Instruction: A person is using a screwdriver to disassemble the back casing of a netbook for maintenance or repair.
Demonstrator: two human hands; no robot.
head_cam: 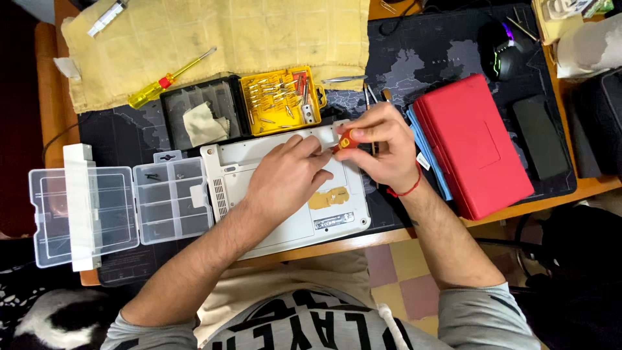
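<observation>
A white laptop (272,230) lies upside down on the desk in front of me. My left hand (285,178) rests flat on its underside, fingers pointing toward the far right corner. My right hand (382,146) grips a small screwdriver with a red and yellow handle (346,140), its tip down at that corner beside my left fingertips. A red thread is tied around my right wrist. A yellow patch (329,197) shows on the laptop's base.
A clear compartment box (123,207) with its lid open sits left of the laptop. Behind are a black tray (201,110), a yellow bit case (280,98), a yellow screwdriver (165,81) on a beige cloth, tweezers, a red case (473,146), a mouse (500,50) and a phone (539,137).
</observation>
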